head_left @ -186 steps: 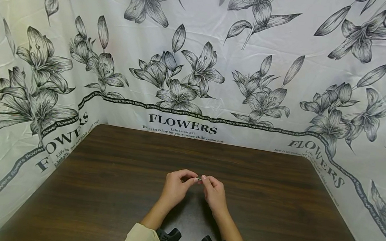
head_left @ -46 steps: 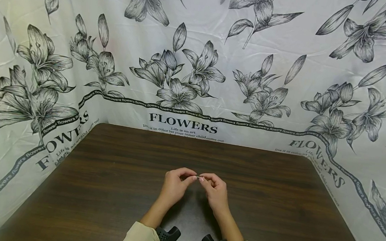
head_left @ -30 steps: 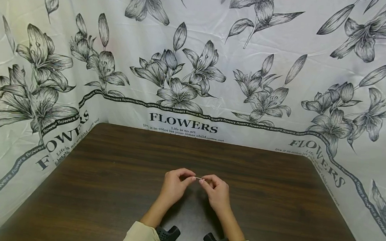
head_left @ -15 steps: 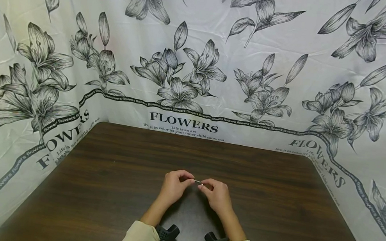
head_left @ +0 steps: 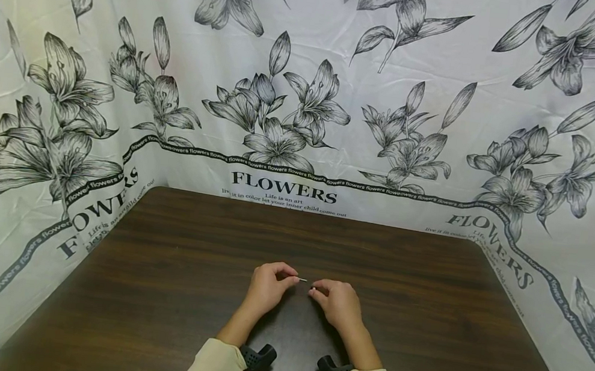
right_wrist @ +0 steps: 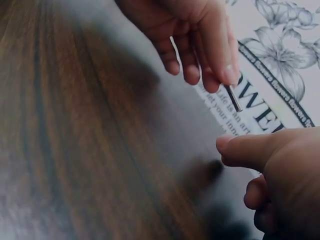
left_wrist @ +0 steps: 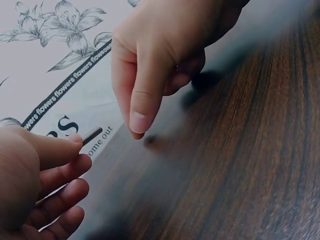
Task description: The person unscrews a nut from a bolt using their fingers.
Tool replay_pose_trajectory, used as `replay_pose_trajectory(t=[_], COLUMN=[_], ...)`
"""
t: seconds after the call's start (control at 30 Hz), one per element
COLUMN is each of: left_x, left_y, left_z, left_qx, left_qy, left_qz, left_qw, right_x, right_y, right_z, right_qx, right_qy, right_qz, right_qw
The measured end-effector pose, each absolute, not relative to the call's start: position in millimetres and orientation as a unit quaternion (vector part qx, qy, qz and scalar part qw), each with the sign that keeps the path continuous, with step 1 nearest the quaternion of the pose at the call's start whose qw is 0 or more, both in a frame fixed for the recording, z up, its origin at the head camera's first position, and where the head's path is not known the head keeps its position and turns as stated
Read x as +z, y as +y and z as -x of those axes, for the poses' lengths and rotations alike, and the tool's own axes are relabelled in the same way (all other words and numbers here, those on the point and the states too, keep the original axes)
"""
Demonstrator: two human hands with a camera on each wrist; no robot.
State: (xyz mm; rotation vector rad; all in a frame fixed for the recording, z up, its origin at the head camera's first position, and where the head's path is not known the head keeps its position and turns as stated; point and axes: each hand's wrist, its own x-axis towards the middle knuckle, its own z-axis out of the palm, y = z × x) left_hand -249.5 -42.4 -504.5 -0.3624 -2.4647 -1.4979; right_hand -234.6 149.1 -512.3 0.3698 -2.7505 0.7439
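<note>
A short threaded metal screw (left_wrist: 92,135) sticks out from the thumb and fingertips of my left hand (head_left: 267,285), which pinches one end of it. Its free end points toward the right hand in the head view. My right hand (head_left: 340,304) is a small gap to the right, apart from the screw. Its thumb (left_wrist: 141,117) and forefinger press together at the tips. A tiny piece with a bright glint (head_left: 313,288) shows between those fingertips in the head view, mostly hidden; I cannot tell its kind. Both hands are raised over the tabletop.
Beneath the hands spreads a dark wood-grain table (head_left: 205,236). White cloth (head_left: 316,6) with black lily prints and "FLOWERS" lettering hangs along its back and sides. Black wrist-worn devices (head_left: 259,357) sit at both cuffs of the cream sleeves (head_left: 216,364).
Earlier both hands' fingertips met at the screw. The right hand has since drawn off to the right and slightly nearer, leaving the screw's end exposed. The left hand has barely moved.
</note>
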Motion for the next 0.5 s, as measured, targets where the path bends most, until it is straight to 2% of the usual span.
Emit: replay_pose_trajectory(t=[0.5], left_x=[-506.8], left_y=[-40.4], left_z=[249.5], left_qx=[-0.511], left_qy=[-0.842], left_qz=[0.130], left_qw=[0.114], right_x=[-512.7], right_y=[150.5], right_z=[233.5], right_qx=[0.211], right_qy=[-0.959], right_qz=[-0.131], right_qw=[0.138])
